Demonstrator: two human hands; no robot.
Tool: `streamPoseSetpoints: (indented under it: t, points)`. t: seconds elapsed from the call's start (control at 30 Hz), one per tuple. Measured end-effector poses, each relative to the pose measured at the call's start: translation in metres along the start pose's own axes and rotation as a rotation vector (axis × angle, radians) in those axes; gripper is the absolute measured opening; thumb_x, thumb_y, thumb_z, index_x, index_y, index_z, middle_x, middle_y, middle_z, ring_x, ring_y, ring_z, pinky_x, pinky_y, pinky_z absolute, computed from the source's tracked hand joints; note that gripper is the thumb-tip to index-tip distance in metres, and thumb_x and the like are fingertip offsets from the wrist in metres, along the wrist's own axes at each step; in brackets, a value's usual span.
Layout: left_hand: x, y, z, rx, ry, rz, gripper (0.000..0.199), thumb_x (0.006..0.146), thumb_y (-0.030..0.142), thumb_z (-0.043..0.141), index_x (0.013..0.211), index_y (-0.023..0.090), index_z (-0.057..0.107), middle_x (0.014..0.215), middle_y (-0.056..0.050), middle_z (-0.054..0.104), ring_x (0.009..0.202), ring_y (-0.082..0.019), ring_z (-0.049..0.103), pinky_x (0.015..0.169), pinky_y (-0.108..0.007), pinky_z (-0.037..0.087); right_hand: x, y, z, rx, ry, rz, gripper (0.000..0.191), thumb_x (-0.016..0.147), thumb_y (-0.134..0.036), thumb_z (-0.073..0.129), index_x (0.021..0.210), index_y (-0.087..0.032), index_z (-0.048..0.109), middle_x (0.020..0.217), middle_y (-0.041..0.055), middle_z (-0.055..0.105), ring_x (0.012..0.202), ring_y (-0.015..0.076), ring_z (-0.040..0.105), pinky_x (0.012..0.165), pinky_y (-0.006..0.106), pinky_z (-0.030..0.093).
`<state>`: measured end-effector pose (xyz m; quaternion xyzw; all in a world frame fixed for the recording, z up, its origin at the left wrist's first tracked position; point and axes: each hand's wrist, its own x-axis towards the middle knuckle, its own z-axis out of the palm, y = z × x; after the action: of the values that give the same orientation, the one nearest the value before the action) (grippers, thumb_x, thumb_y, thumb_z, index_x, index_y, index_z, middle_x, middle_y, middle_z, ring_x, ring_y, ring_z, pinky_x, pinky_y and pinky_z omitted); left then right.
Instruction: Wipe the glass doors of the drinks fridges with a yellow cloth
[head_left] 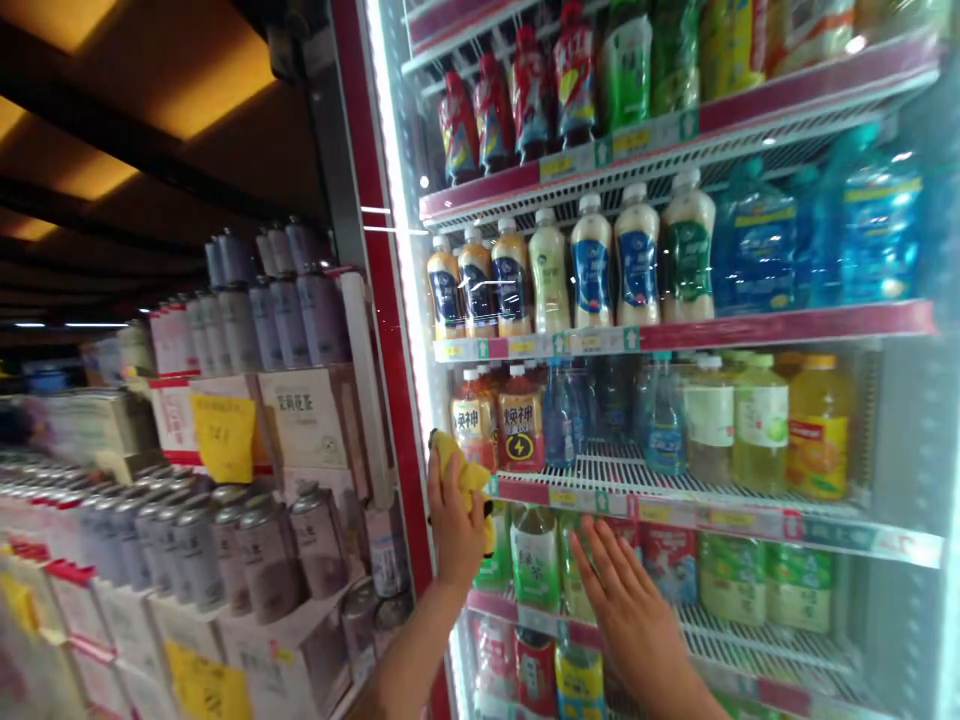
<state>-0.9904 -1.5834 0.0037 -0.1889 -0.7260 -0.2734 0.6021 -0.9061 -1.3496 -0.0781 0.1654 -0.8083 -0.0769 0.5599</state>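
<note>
My left hand [456, 525] presses a yellow cloth [466, 472] with dark edges against the left side of a glass cooler door, beside the red frame [391, 385]. To its right, my right hand [626, 590] is raised with fingers stretched out, palm toward the glass, and holds nothing. Whether its palm touches the glass I cannot tell. Behind the glass, a shelf edge [675, 512] runs between the two hands' level and the bottles above. Red-labelled bottles [520, 420] stand near the cloth.
More shelves hold white-capped bottles [592, 265], large blue bottles [761, 240] and red bottles [575, 75]. Left of the cooler stand stacked cans [262, 560], boxes [304, 420] and yellow price signs [223, 435]. A bright light strip lines the cooler's left edge.
</note>
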Motion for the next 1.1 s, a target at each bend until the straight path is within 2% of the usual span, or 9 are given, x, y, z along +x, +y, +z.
streamPoseSetpoints:
  t: [0.1, 0.27, 0.37, 0.47, 0.6, 0.73, 0.9, 1.0, 1.1]
  points:
    - [-0.015, 0.028, 0.015, 0.007, 0.020, -0.018, 0.066, 0.100, 0.018, 0.048, 0.161, 0.026, 0.026, 0.173, -0.012, 0.014, 0.158, -0.033, 0.021, 0.125, -0.059, 0.034, 0.002, -0.001, -0.006, -0.001, -0.007, -0.011, 0.082, 0.078, -0.004, 0.049, 0.159, -0.015, 0.036, 0.169, 0.0102, 0.029, 0.152, 0.0246, 0.036, 0.115, 0.041, 0.046]
    - [-0.018, 0.024, 0.002, 0.057, -0.209, 0.507, 0.079, 0.090, 0.003, 0.055, 0.158, 0.036, 0.033, 0.174, -0.004, 0.016, 0.156, -0.030, 0.028, 0.119, -0.052, 0.047, 0.007, 0.017, -0.023, -0.012, -0.105, -0.119, 0.074, 0.084, -0.009, 0.051, 0.157, -0.014, 0.040, 0.169, 0.0098, 0.030, 0.150, 0.0231, 0.039, 0.116, 0.040, 0.044]
    - [0.007, 0.014, -0.009, 0.061, -0.184, 0.329, 0.084, 0.090, 0.003, 0.056, 0.161, 0.034, 0.025, 0.174, -0.009, 0.014, 0.158, -0.032, 0.020, 0.121, -0.061, 0.040, 0.014, 0.041, -0.044, -0.011, -0.242, -0.197, 0.065, 0.087, -0.010, 0.050, 0.151, -0.012, 0.049, 0.166, 0.0085, 0.037, 0.148, 0.0226, 0.042, 0.117, 0.040, 0.044]
    - [0.016, 0.030, 0.003, 0.010, -0.149, 0.149, 0.086, 0.092, 0.005, 0.055, 0.164, 0.028, 0.014, 0.174, -0.014, -0.002, 0.159, -0.035, 0.004, 0.120, -0.065, 0.037, 0.022, 0.066, -0.069, -0.022, -0.369, -0.218, 0.059, 0.090, -0.009, 0.048, 0.148, -0.016, 0.054, 0.163, 0.0057, 0.043, 0.147, 0.0233, 0.043, 0.118, 0.044, 0.044]
    - [0.001, 0.059, 0.020, -0.089, -0.287, 0.370, 0.081, 0.089, -0.002, 0.055, 0.159, 0.033, 0.034, 0.174, -0.008, 0.014, 0.158, -0.033, 0.008, 0.121, -0.059, 0.039, 0.026, 0.090, -0.101, -0.033, -0.554, -0.163, 0.063, 0.089, -0.008, 0.049, 0.151, -0.020, 0.050, 0.163, 0.0062, 0.042, 0.148, 0.0265, 0.042, 0.117, 0.050, 0.044]
    - [0.014, 0.052, 0.013, -0.171, -0.488, 0.508, 0.069, 0.091, -0.001, 0.050, 0.148, 0.038, 0.052, 0.166, -0.002, 0.038, 0.157, -0.024, 0.026, 0.129, -0.052, 0.028, 0.023, 0.108, -0.132, -0.030, -0.686, -0.095, 0.065, 0.087, -0.003, 0.046, 0.150, -0.019, 0.052, 0.162, 0.0070, 0.044, 0.148, 0.0273, 0.042, 0.120, 0.050, 0.041]
    - [0.024, 0.081, 0.032, -0.135, -0.293, 0.078, 0.066, 0.097, 0.011, 0.050, 0.160, 0.025, 0.034, 0.174, -0.010, 0.013, 0.160, -0.026, 0.001, 0.130, -0.057, 0.021, 0.009, 0.125, -0.144, 0.016, -0.757, -0.009, 0.064, 0.088, -0.002, 0.041, 0.151, -0.011, 0.050, 0.168, 0.0098, 0.033, 0.154, 0.0313, 0.030, 0.125, 0.054, 0.031]
    - [-0.004, 0.099, 0.041, -0.185, -0.461, 0.291, 0.061, 0.097, 0.009, 0.048, 0.154, 0.031, 0.044, 0.171, -0.004, 0.027, 0.160, -0.023, 0.006, 0.131, -0.054, 0.019, 0.000, 0.126, -0.140, 0.036, -0.762, 0.010, 0.065, 0.089, -0.006, 0.042, 0.154, -0.012, 0.046, 0.170, 0.0094, 0.028, 0.156, 0.0310, 0.025, 0.125, 0.055, 0.030]
    - [-0.030, 0.084, 0.033, -0.190, -0.597, 0.446, 0.059, 0.097, 0.006, 0.047, 0.147, 0.036, 0.053, 0.165, -0.002, 0.041, 0.158, -0.022, 0.021, 0.131, -0.052, 0.019, -0.012, 0.126, -0.137, 0.046, -0.745, 0.025, 0.066, 0.089, -0.007, 0.043, 0.155, -0.011, 0.043, 0.170, 0.0093, 0.025, 0.157, 0.0315, 0.023, 0.124, 0.055, 0.032]
